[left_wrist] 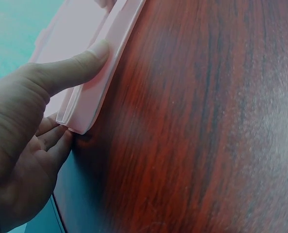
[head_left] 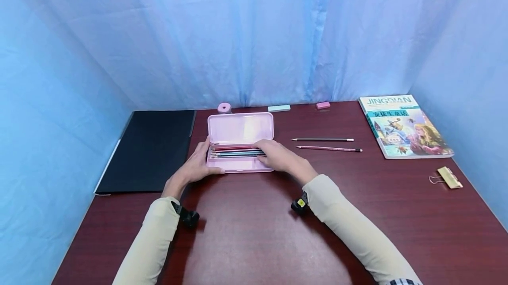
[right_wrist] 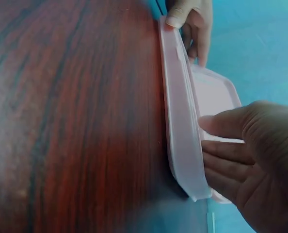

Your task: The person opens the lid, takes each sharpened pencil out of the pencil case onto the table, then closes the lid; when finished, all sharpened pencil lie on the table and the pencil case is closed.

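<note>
A pink pencil case (head_left: 234,164) lies with its lid (head_left: 226,128) up and back. Several pencils (head_left: 234,153) lie side by side in its rear compartment. My left hand (head_left: 195,164) grips the case's left end, the thumb on the front wall (left_wrist: 98,87) and the other fingers at the end. At the right end, my right hand (head_left: 278,156) reaches over the rim, its fingers (right_wrist: 229,165) inside the case by the pencils' right ends. Whether it pinches a pencil is hidden.
Two pencils, one dark (head_left: 323,139) and one pink (head_left: 329,148), lie right of the case. Behind it are a pink roll-shaped item (head_left: 224,108), a pale green block (head_left: 279,108) and a pink eraser (head_left: 323,105). A black folder (head_left: 158,152) lies left; a book (head_left: 409,130) and binder clip (head_left: 450,178) right.
</note>
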### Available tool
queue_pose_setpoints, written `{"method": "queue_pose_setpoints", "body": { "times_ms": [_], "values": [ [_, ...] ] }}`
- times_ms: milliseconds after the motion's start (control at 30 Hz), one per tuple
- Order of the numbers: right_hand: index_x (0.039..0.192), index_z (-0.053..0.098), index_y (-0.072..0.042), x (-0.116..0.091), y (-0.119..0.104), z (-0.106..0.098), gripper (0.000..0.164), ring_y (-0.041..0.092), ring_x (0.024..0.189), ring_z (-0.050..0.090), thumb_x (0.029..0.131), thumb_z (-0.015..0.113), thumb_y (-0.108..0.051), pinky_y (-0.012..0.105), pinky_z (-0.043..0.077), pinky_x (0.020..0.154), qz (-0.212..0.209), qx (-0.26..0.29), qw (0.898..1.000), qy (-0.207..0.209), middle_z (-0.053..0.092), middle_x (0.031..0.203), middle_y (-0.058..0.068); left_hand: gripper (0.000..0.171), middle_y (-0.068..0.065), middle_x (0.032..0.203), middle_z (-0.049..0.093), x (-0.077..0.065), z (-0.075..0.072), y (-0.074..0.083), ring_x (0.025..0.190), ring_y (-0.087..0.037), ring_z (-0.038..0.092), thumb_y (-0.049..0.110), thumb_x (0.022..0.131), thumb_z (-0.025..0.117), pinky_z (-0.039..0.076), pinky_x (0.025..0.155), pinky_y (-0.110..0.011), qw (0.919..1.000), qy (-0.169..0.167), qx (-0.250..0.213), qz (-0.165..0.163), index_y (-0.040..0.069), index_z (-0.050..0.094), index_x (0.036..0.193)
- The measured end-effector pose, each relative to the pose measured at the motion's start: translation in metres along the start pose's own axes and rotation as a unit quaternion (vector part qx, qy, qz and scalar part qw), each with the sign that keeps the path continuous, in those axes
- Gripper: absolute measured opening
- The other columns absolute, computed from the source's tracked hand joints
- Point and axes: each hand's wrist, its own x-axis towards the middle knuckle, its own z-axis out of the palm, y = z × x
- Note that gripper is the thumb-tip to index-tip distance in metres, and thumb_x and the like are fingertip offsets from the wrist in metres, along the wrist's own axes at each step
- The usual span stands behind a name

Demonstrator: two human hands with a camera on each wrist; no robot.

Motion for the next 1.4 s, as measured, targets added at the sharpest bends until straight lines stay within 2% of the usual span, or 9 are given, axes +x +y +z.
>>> {"method": "queue_pose_setpoints", "body": {
  "times_ms": [100,233,433,733,900,1100,1400],
  "values": [
    [0.120,0.058,-0.002,0.001,-0.002,0.000,0.032,0.022,0.111,0.053,0.089,0.056,-0.009,0.037,0.039,0.098,0.015,-0.016,1.000,-0.005,0.060,0.117,0.011,0.120,-0.009,0.145,0.020,0.001,0.000,0.000,0.127,-0.026,0.027,0.052,0.065,0.077,0.023,0.106,-0.053,1.0000,0.000,0.000,0.000,0.022,-0.004,0.149],
    [0.112,0.063,-0.001,0.005,0.000,-0.002,0.026,0.021,0.103,0.057,0.088,0.056,-0.005,0.036,0.043,0.093,0.016,-0.006,1.000,-0.003,0.064,0.108,0.010,0.120,-0.009,0.145,0.021,0.001,0.000,0.001,0.127,-0.025,0.027,0.050,0.066,0.077,0.023,0.107,-0.052,1.0000,0.001,0.002,0.000,0.022,-0.004,0.149],
    [0.103,0.068,-0.003,0.005,0.007,-0.003,0.021,0.020,0.096,0.059,0.084,0.059,0.000,0.034,0.045,0.088,-0.008,0.011,1.000,0.002,0.066,0.099,0.008,0.119,-0.009,0.144,0.021,0.001,0.002,0.002,0.125,-0.025,0.028,0.050,0.066,0.077,0.024,0.107,-0.051,1.0000,0.001,0.001,0.000,0.023,-0.004,0.149],
    [0.095,0.070,-0.005,0.005,0.014,0.000,0.016,0.016,0.088,0.060,0.083,0.062,-0.001,0.030,0.048,0.081,0.000,0.043,0.999,0.021,0.067,0.091,0.005,0.117,-0.008,0.143,0.023,0.001,0.002,0.002,0.124,-0.025,0.029,0.047,0.067,0.078,0.025,0.106,-0.052,0.9999,0.007,0.002,0.007,0.023,-0.002,0.149],
    [0.095,0.071,-0.007,0.003,0.019,0.000,0.014,0.011,0.080,0.059,0.083,0.064,-0.004,0.026,0.049,0.075,0.016,0.085,0.995,0.047,0.066,0.086,0.001,0.119,-0.009,0.144,0.022,0.001,0.002,0.002,0.125,-0.025,0.029,0.050,0.065,0.077,0.024,0.107,-0.051,1.0000,0.005,0.004,0.003,0.022,-0.003,0.149],
    [0.094,0.071,-0.009,-0.011,0.027,-0.015,0.013,0.012,0.077,0.056,0.083,0.066,-0.006,0.028,0.047,0.072,0.030,0.141,0.986,0.083,0.064,0.084,0.000,0.120,-0.008,0.145,0.021,0.000,0.002,0.002,0.126,-0.026,0.028,0.051,0.065,0.077,0.023,0.106,-0.053,1.0000,0.003,-0.003,0.001,0.024,-0.003,0.149],
    [0.093,0.072,-0.014,-0.050,0.062,-0.043,0.012,0.013,0.077,0.053,0.083,0.067,-0.011,0.031,0.044,0.071,0.055,0.112,0.987,0.102,0.065,0.086,-0.004,0.119,-0.009,0.146,0.020,-0.001,0.001,0.001,0.127,-0.026,0.026,0.048,0.066,0.078,0.022,0.107,-0.052,1.0000,0.000,-0.001,-0.004,0.022,-0.004,0.149]
  ]
}}
